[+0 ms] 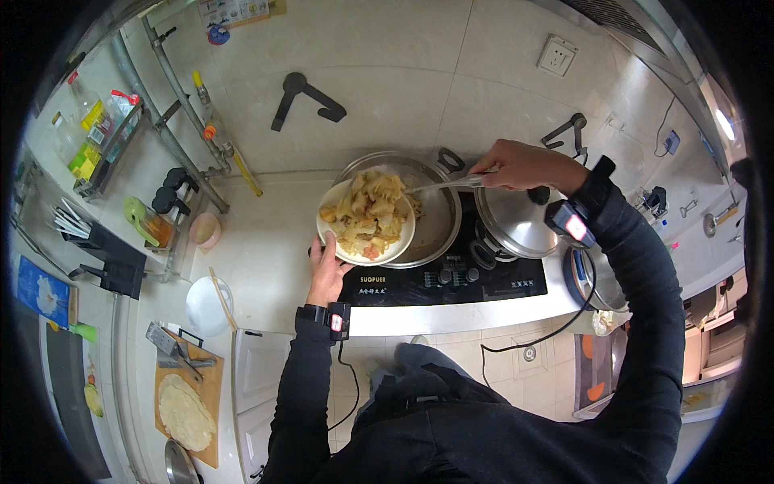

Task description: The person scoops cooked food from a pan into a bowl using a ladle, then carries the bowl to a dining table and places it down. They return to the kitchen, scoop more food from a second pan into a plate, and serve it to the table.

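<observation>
My left hand [328, 272] grips the near rim of a white bowl [406, 239] heaped with cooked food [372, 212], which looks like cabbage in pale and brown pieces. The bowl is held over the left part of a wide steel pan [444, 233] on the black cooktop [411, 290]. In my right hand [520, 166] is the handle of a metal utensil [444, 184]. Its far end meets the food at the bowl's right edge, and its head is hidden there. Some food bits lie in the pan beside the bowl.
Right of the pan stands a lidded steel pot [514, 221]. On the left counter are a white plate [202, 308] with chopsticks [222, 299] and a wooden board [208, 417] bearing flat dough [184, 411] and a cleaver [190, 363]. Cables hang from both wrist devices.
</observation>
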Demonstrator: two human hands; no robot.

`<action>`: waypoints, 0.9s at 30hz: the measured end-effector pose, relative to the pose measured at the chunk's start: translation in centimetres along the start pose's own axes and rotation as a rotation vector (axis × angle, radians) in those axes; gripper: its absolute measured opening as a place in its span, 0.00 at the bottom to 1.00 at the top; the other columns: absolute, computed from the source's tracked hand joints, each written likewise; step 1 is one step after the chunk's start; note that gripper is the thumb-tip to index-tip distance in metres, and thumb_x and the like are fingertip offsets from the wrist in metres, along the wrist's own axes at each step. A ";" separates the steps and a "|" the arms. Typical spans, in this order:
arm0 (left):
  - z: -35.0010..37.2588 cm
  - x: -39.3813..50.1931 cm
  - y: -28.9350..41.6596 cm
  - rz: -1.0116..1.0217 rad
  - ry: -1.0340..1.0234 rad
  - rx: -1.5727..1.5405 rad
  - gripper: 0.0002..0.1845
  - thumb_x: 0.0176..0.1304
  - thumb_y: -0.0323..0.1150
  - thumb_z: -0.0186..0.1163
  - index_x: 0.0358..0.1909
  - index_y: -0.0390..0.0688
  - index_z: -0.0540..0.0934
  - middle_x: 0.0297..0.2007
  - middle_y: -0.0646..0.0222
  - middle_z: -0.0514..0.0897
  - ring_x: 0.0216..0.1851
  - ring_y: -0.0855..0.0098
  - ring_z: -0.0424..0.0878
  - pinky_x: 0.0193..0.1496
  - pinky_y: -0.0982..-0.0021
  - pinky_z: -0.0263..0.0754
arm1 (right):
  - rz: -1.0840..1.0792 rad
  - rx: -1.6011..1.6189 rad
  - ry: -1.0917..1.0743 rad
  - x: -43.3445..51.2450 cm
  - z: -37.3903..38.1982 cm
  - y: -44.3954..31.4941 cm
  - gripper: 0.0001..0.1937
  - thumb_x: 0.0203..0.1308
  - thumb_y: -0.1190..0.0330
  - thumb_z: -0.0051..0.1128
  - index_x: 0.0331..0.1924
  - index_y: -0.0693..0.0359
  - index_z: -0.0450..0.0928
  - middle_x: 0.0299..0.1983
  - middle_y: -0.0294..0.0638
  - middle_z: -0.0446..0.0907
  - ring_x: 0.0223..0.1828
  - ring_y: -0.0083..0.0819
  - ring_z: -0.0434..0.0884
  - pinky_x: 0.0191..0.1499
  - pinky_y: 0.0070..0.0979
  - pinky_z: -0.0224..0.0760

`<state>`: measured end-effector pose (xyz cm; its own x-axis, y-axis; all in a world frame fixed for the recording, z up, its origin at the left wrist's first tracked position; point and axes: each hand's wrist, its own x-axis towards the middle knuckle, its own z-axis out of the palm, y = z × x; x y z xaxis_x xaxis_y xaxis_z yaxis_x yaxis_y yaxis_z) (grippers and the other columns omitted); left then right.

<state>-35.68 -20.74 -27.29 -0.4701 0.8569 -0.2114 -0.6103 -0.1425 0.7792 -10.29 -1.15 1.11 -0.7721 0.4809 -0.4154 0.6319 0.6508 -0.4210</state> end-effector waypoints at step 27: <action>0.2 -0.7 -2.9 -0.008 -0.018 -0.109 0.22 0.72 0.48 0.49 0.61 0.51 0.61 0.59 0.65 0.70 0.58 0.65 0.74 0.53 0.55 0.78 | -0.211 -1.115 0.406 -3.9 1.6 -12.2 0.04 0.46 0.74 0.58 0.27 0.60 0.82 0.26 0.44 0.83 0.30 0.39 0.84 0.33 0.31 0.75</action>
<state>-33.51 -20.81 -29.28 -0.4536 0.8671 -0.2059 -0.6805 -0.1878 0.7082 -14.82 -11.90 6.57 -0.9447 0.3235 -0.0537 0.2393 0.7920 0.5616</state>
